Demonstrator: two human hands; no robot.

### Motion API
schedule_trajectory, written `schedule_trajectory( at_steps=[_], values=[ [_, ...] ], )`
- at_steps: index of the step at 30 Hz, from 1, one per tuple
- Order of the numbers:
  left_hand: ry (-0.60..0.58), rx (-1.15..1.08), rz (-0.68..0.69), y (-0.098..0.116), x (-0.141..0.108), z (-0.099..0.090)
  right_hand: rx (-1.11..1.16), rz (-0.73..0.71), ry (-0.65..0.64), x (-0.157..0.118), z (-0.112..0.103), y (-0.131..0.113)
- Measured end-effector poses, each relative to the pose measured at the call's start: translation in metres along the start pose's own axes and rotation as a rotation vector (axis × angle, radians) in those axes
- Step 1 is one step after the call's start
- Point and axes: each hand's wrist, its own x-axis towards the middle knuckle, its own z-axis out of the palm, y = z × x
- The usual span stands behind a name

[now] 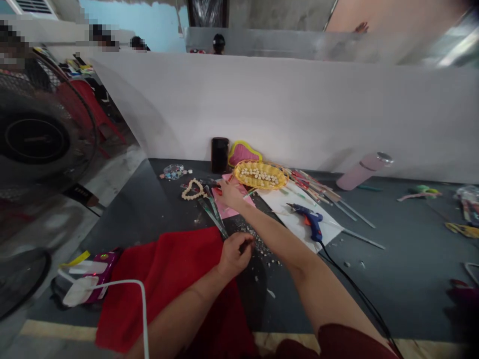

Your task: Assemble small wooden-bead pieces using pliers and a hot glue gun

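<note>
My left hand [236,254] is curled above the dark table, by the edge of a red cloth [164,269]. Its fingers are closed, and whatever they may hold is too small to make out. Reaching farther forward, my right hand [229,194] has its fingers drawn together over pink paper [228,212], at a dark item I cannot identify. Left of it lies a heart-shaped frame of pale beads [193,190]. Metal-looking strips [214,212] lie between the hands. Beyond the right hand, a yellow woven basket [243,183] holds small pale beads.
A blue glue gun [310,219] rests on white paper [275,202], its cord trailing right. A phone [220,154] leans on the white partition [262,99]. A pink bottle [362,172] tilts at right. A purple device [99,274] and a fan [37,139] are left.
</note>
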Motion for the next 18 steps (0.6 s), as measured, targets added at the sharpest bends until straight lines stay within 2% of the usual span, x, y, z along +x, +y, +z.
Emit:
schedule_trajectory(
  at_steps=[5,8,10,14,16,18],
  values=[
    [0.017,-0.006,-0.055,0.008,0.005,-0.006,0.031,-0.089,-0.033,0.000,-0.006,0.001],
    [0.036,-0.012,-0.125,0.008,0.005,-0.008,0.073,-0.140,-0.054,-0.019,-0.023,0.020],
    [0.050,-0.027,-0.155,0.006,0.005,-0.007,0.163,-0.188,-0.083,-0.042,-0.041,0.040],
    [0.059,-0.070,-0.211,0.002,0.005,-0.004,0.290,-0.137,-0.089,-0.114,-0.078,0.074],
    [0.043,-0.068,-0.237,0.001,0.004,-0.003,0.349,-0.080,-0.060,-0.152,-0.089,0.077],
    [0.008,-0.046,-0.251,0.001,0.003,-0.001,0.433,-0.007,-0.023,-0.184,-0.092,0.071]
  ],
)
